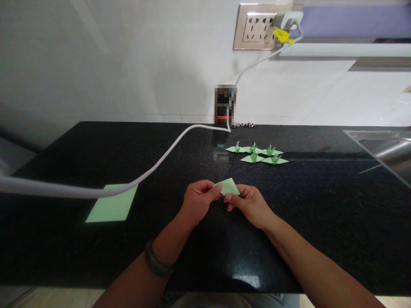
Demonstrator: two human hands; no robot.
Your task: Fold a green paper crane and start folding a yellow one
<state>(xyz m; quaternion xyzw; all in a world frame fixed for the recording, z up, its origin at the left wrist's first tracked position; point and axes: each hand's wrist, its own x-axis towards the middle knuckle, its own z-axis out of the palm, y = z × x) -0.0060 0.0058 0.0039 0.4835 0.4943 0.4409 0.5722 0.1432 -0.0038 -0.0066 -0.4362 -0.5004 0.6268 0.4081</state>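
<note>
Folded green paper [228,186] clamped by both hands
Left hand [199,199] pinches at eight o'clock, right hand [253,206] at four; visible long axis roughly nine-to-three.

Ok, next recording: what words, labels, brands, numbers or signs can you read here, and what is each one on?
None can be read.
Yellow tag on the plug's cord: faint marks, too small and blurred to read.
Screen-like object against the wall: pixelated, nothing legible.
Folded paper and green sheet: no writing visible.
</note>
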